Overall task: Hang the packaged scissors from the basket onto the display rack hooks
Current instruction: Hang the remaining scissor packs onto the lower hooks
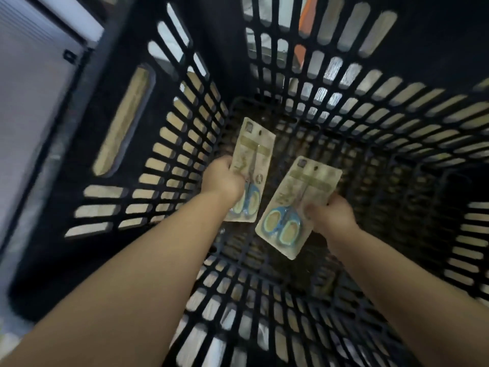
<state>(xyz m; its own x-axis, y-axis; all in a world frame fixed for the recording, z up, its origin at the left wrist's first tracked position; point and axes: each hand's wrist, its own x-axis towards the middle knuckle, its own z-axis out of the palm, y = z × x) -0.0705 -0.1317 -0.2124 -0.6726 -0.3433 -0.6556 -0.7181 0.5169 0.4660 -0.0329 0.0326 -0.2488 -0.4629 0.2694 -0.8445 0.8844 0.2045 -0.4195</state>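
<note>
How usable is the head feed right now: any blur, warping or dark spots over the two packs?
Head view: wide-angle warp bows the basket walls outward; motion blur softens the slats and the print on both packs, so the text is unreadable; the basket bottom is dim, yet the left pack in the left hand and the right pack in the right hand stay distinguishable.

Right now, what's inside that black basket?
Inside the basket, two packaged scissors: the left hand grips one, the right hand the other. The floor beneath them is hidden.
</note>
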